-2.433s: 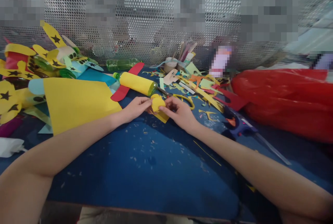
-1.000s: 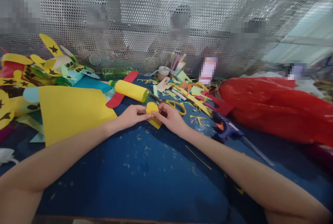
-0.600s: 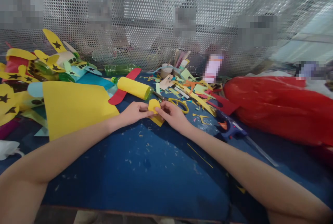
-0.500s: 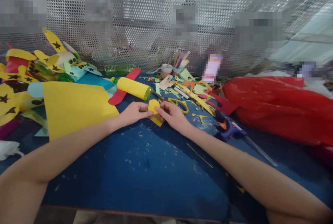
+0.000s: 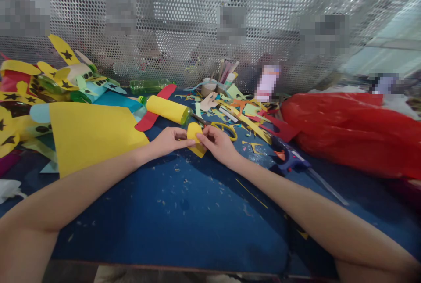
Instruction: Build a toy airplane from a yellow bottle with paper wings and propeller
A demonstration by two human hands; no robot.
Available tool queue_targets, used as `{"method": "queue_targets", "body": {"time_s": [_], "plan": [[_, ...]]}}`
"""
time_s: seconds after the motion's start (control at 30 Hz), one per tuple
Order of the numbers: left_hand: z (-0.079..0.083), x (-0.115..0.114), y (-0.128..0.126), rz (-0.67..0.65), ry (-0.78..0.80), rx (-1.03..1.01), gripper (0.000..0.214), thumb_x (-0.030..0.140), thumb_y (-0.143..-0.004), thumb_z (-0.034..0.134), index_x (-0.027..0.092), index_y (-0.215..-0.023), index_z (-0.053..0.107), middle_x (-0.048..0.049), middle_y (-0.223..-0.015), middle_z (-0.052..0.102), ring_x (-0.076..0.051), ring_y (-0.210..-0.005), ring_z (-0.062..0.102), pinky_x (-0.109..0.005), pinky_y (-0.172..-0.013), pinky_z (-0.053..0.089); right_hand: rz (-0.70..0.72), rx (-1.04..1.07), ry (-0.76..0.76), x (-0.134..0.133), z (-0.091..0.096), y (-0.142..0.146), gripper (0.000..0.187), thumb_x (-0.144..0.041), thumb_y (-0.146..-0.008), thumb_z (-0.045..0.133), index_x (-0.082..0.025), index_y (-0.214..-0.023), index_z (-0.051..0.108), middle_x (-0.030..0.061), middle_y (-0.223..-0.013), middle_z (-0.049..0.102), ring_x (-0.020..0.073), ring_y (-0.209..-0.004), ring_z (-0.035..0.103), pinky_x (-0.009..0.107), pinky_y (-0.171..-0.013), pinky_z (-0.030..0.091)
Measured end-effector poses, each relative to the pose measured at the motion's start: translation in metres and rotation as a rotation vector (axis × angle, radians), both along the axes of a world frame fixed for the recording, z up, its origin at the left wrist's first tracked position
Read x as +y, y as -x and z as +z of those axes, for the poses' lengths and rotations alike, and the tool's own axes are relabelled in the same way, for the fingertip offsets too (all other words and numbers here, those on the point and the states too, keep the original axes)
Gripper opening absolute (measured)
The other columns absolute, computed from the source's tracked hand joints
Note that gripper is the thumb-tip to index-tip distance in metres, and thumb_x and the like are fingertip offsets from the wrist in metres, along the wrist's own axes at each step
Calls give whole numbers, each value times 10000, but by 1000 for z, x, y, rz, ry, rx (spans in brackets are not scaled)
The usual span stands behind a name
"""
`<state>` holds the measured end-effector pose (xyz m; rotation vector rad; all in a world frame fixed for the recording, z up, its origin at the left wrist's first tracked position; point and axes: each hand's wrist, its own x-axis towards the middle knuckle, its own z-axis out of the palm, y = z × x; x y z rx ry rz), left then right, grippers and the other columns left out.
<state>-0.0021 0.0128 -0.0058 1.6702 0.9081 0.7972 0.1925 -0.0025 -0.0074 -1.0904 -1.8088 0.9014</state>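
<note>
A small curled piece of yellow paper sits between my two hands near the middle of the blue table. My left hand pinches its left side with closed fingers. On the right side, my right hand grips the same piece, fingers curled on its top edge. Just behind the hands lies a bottle wrapped in yellow paper on a red paper strip. Yellow-handled scissors rest right behind my right hand.
A large yellow paper sheet lies at left, with paper craft planes with black stars behind it. A blue glue gun and a red plastic bag are at right. Paper scraps and a cup of tools stand before the perforated metal screen.
Both hands stay on the yellow paper piece with only slight finger shifts. The view has swayed a little; nothing else on the table has moved.
</note>
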Motion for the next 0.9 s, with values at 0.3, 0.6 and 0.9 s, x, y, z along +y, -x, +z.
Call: {"method": "queue_targets", "body": {"time_s": [0.3, 0.6, 0.9], "plan": [[-3, 2, 2, -3, -33, 28, 277, 400, -740, 709, 136, -821, 717, -62, -822, 753, -180, -769, 694, -290, -756, 533, 2, -38, 0, -2, 2, 1, 399, -594, -796, 600, -212, -741, 497, -11, -623, 553, 127, -524, 498, 279, -510, 423], [0, 1, 1, -3, 5, -50, 279, 366, -729, 730, 126, -871, 709, -68, -861, 757, -192, -816, 706, -328, -819, 543, 43, -175, -76, -2, 0, 0, 365, -538, -818, 590, -176, -783, 560, 17, -683, 573, 138, -582, 489, 278, -533, 403], [-2, 0, 2, 23, -8, -47, 253, 370, -746, 716, 130, -823, 699, -64, -839, 751, -173, -779, 695, -306, -788, 539, 49, -148, -96, -2, 2, 2, 361, -539, -847, 554, -203, -722, 514, 7, -645, 546, 141, -578, 492, 278, -537, 412]]}}
